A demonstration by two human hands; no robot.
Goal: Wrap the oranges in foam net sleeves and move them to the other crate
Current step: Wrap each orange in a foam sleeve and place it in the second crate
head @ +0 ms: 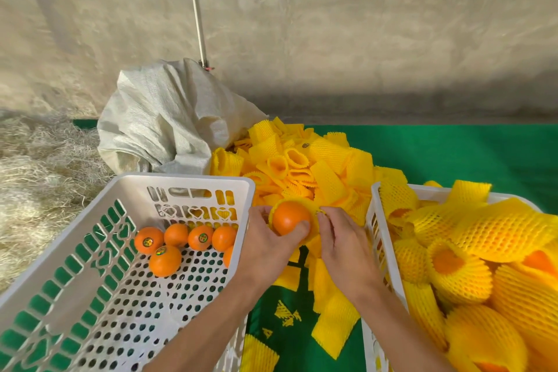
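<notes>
Over a green cloth (453,154), between two crates, the left hand (265,238) is cupping a firm, smooth orange (290,217) while the right hand (341,238) is pinching the soft, stretchy sleeve (314,214) at its rim, probably the best hold.

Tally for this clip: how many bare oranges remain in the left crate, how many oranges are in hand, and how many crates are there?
Bare oranges in the left crate: 6, one partly hidden by the left hand
Oranges in hand: 1, partly in a foam sleeve held by the right hand
Crates: 2, counting the right crate
Total: 9
</notes>
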